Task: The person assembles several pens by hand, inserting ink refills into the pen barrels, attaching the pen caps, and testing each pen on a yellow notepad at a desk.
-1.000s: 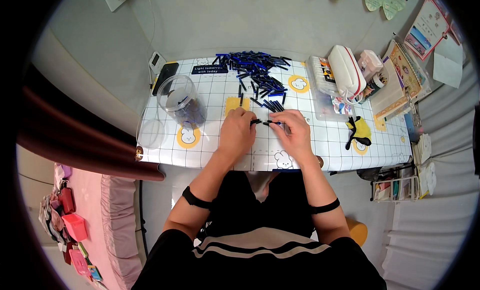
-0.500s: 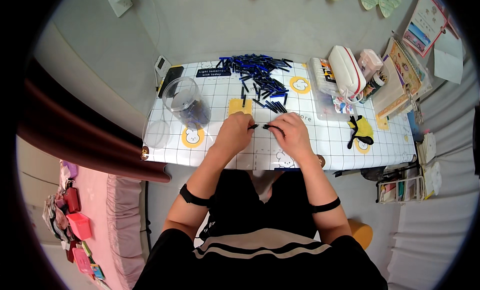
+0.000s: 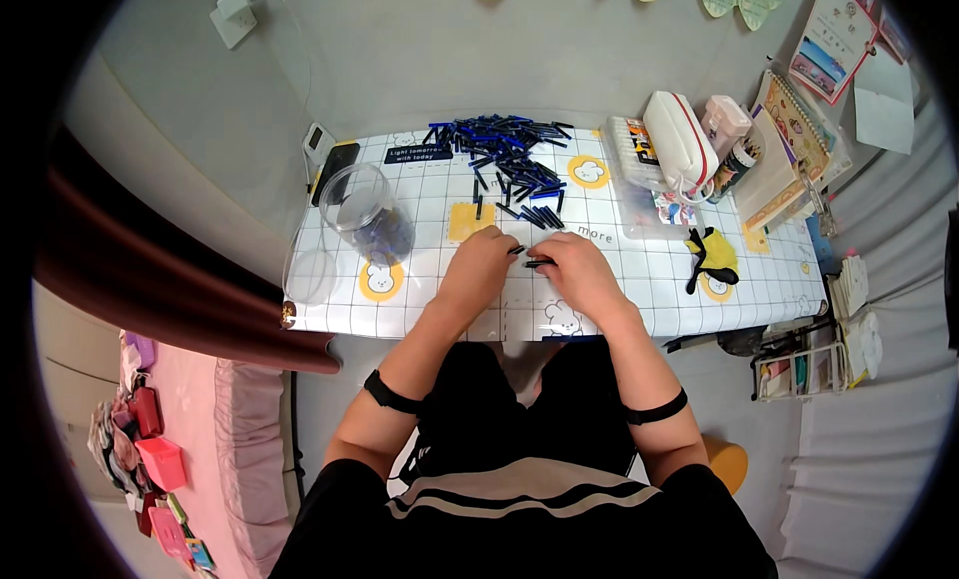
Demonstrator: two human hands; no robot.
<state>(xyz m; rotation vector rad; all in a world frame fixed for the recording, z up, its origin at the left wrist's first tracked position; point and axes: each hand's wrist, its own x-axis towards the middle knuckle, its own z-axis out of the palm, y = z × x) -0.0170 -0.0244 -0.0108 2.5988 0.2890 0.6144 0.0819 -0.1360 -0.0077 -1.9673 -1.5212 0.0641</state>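
The white grid-patterned table (image 3: 654, 284) carries a heaped pile of slim black and blue sticks (image 3: 509, 144) at twelve o'clock from the hands, and a clear plastic cylindrical jar (image 3: 370, 224) between nine and ten, dark blue pieces inside; the step in hand looks like fingertip work on two pieces, and the next move probably calls for a steady pinch and careful lining-up; the left hand (image 3: 483, 262), fingers drawn together, is clamped on a short black piece (image 3: 516, 249), and the right hand (image 3: 576, 267), likewise nearly closed, pinches a slim dark stick (image 3: 539, 262), its tip just beside the other's
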